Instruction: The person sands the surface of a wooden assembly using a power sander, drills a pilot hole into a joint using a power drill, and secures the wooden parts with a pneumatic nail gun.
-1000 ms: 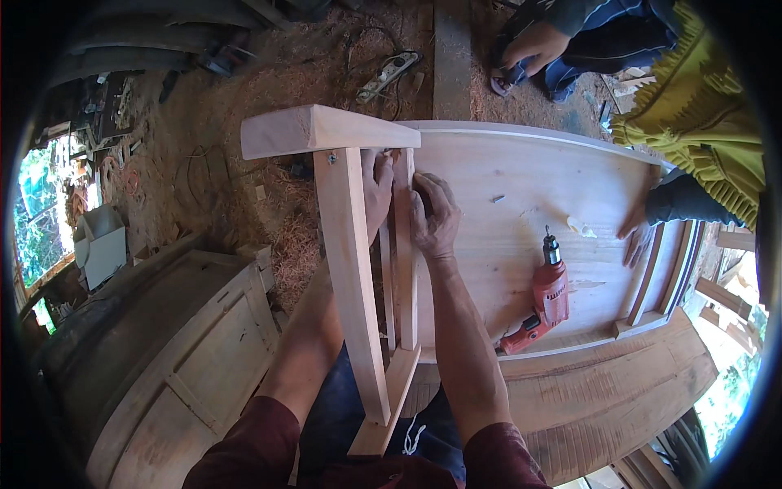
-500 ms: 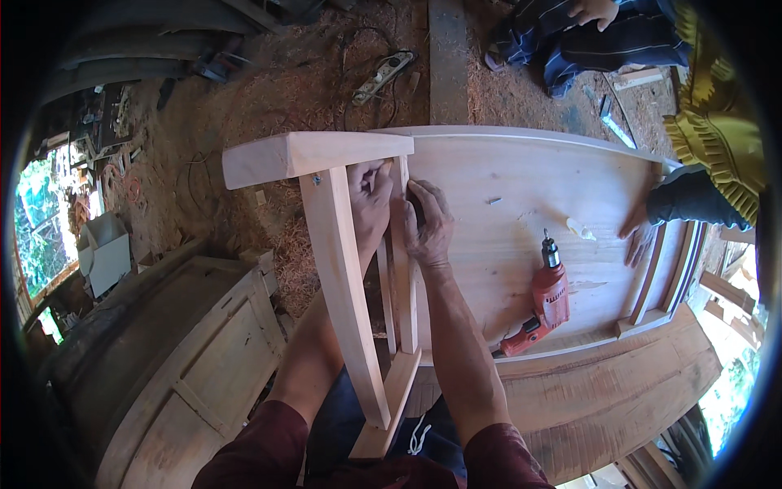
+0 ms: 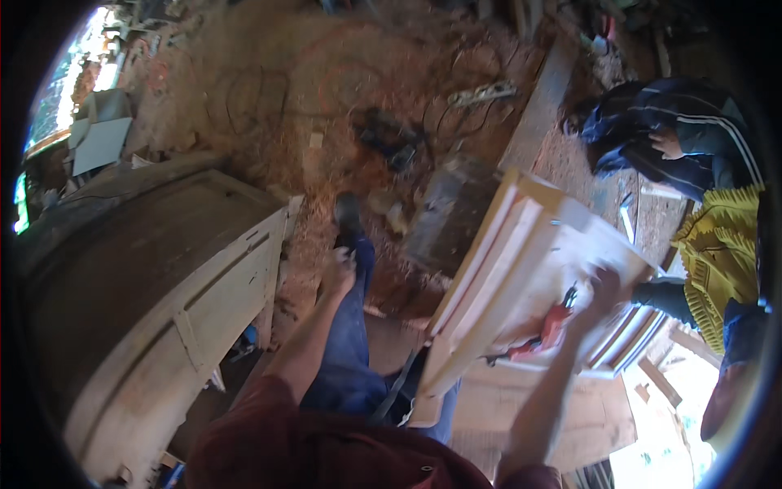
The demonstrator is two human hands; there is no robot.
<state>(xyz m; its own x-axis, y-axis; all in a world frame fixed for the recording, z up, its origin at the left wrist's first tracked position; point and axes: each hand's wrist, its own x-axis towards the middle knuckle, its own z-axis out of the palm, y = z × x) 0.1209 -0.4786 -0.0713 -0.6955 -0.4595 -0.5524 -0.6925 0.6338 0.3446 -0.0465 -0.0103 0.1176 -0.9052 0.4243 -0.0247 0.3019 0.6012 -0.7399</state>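
My left hand [image 3: 337, 275] is off the woodwork, above my trouser leg, its fingers curled closed; what they hold, if anything, is too small to make out. Over the pale wooden panel [image 3: 521, 306] is my right hand [image 3: 601, 300], smeared by motion, so its fingers do not show clearly. Just left of that hand a red power drill [image 3: 552, 328] lies on the panel, its chuck pointing away from me. The narrow wooden frame [image 3: 476, 306] stands along the panel's left end, touched by neither hand.
A co-worker in a yellow ruffled garment [image 3: 713, 261] reaches toward the panel's right end. Beyond sits another person in dark striped clothing [image 3: 664, 126]. A power strip [image 3: 482, 94] and dark cables lie on the shavings-strewn floor. A large wooden cabinet piece [image 3: 236, 285] stands at left.
Both hands have left the wooden frame: my left went left over my leg, my right went right across the panel. The view has turned, and the woodwork now appears slanted farther right.
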